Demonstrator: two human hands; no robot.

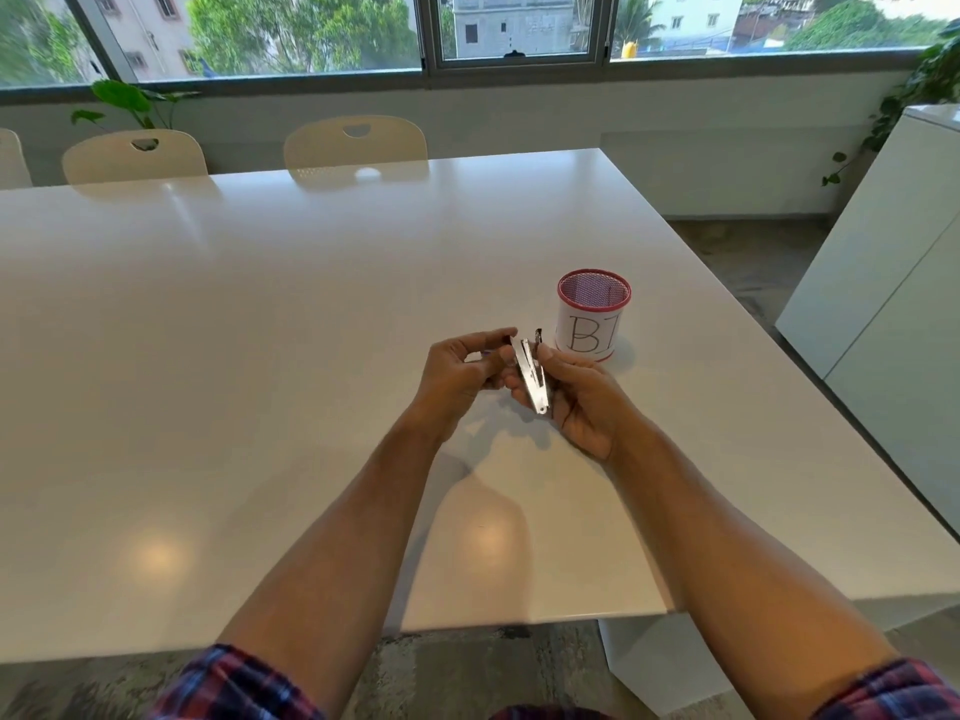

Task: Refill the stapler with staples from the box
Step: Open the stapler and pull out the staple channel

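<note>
Two hands [519,381] hold stapler [531,374]; mesh cup [592,317] reads "BI".

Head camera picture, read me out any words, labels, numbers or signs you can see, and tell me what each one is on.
"BI": handwritten in dark letters on the white paper wrapped around the red mesh cup; the writing runs on round the side, out of sight.
Stapler, held open in the right hand with the left hand at its tip: no readable marking.
Nothing else bears readable text.
</note>
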